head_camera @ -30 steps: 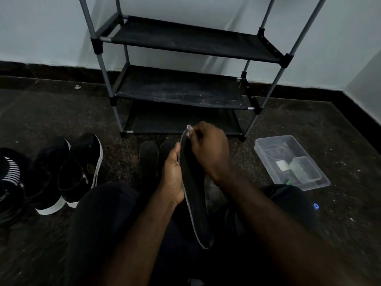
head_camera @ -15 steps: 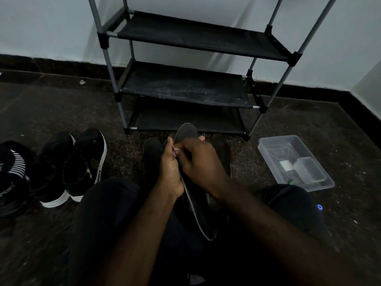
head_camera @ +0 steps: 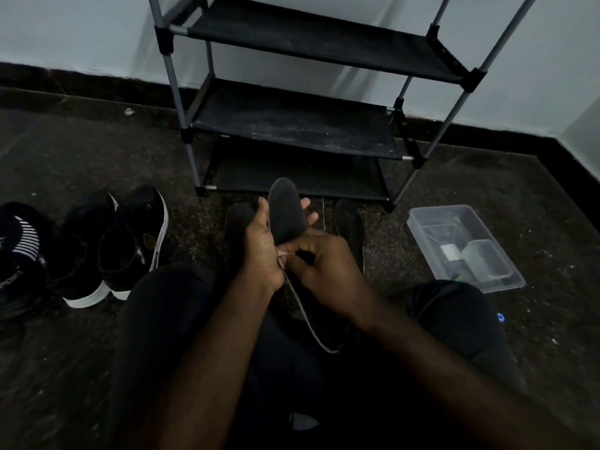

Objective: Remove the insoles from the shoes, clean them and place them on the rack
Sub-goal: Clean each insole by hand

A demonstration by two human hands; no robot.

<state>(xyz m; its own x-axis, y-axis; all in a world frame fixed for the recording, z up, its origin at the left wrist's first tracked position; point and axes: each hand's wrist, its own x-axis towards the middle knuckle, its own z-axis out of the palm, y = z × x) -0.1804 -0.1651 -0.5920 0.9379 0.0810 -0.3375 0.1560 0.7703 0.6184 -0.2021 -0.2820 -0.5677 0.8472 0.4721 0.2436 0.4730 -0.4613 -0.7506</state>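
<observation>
1. Sliding down from the tip, the right hand (head_camera: 324, 271) now sits at the middle of the insole (head_camera: 287, 212), close against the left thumb. The insole has also turned: a second ago it was edge-on, and now its flat dark face shows.
2. Head view, hands: the left hand (head_camera: 261, 251) grips the insole from its left side, thumb in front and fingertips showing behind it. The right hand's fingers are curled and pinch at the insole's left edge. Something small and pale shows there, but I cannot tell what it is.
3. Head view, surroundings: the insole is held up over the lap, toe end pointing at the rack (head_camera: 292, 121), whose shelves hold nothing. Two other insoles (head_camera: 236, 228) lie on the floor just before the rack. The shoes (head_camera: 130, 241) stand to the left and a plastic box (head_camera: 431, 235) to the right.
4. Meaning: this looks like cleaning in hand, working along the edge. Racking is not yet begun.
</observation>
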